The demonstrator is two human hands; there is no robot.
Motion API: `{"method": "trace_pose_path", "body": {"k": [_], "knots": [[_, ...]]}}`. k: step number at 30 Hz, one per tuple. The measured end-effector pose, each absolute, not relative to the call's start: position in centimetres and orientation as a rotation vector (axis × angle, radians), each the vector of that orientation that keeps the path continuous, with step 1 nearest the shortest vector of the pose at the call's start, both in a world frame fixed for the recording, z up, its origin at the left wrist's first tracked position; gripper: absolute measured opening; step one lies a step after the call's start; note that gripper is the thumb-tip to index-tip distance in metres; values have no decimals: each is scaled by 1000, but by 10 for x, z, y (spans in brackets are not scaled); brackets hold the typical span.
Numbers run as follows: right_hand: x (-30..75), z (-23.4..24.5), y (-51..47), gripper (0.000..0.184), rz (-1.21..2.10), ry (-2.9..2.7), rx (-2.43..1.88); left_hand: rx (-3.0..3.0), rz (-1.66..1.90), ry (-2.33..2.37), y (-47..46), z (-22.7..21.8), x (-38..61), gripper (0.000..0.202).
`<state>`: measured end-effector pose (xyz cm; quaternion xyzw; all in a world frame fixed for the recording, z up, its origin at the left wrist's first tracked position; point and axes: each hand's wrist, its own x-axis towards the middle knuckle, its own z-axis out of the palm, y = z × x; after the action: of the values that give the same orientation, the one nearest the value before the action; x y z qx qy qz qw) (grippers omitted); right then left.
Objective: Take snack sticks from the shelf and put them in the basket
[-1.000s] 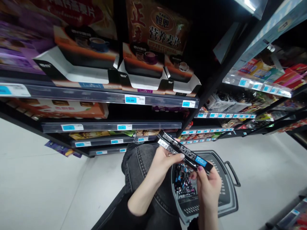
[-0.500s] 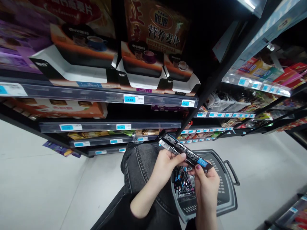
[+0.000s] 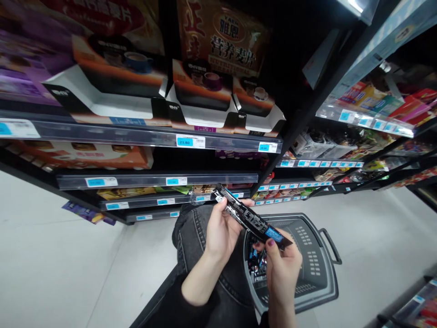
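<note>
I hold a long, thin black packet (image 3: 251, 220) with white print and a blue patch slantwise in front of me. My left hand (image 3: 221, 230) grips its upper left part, thumb on top. My right hand (image 3: 282, 264) pinches its lower right end near the blue patch. Both hands are closed on it. Right below them a grey shopping basket (image 3: 307, 264) stands on the floor with several dark packets (image 3: 256, 266) inside. My knee in dark jeans (image 3: 196, 234) is under the left hand.
Black store shelves (image 3: 153, 139) with blue price tags rise ahead, holding boxed drink mixes (image 3: 201, 91) and cereal bags (image 3: 221, 36). More shelves with snack packs (image 3: 372, 123) run to the right. The floor (image 3: 51, 259) is pale grey.
The packet and both hands have shifted a little to the left and the packet's upper end has risen. More of the basket's bottom shows now.
</note>
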<state>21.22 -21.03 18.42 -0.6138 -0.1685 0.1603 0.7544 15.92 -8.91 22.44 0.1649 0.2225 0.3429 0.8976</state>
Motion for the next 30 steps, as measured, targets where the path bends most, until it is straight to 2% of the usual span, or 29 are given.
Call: {"method": "trace_pose_path", "body": {"k": [8, 20, 24, 30], "knots": [[231, 197, -221, 25, 242, -286, -1226, 555, 825, 504, -88, 226, 157, 19], [244, 214, -237, 19, 116, -275, -1213, 663, 724, 417, -94, 226, 159, 23], [243, 219, -241, 21, 55, -247, -1241, 654, 804, 458, -97, 226, 161, 24], [240, 222, -238, 24, 148, -178, -1163, 545, 790, 458, -96, 221, 165, 25]]}}
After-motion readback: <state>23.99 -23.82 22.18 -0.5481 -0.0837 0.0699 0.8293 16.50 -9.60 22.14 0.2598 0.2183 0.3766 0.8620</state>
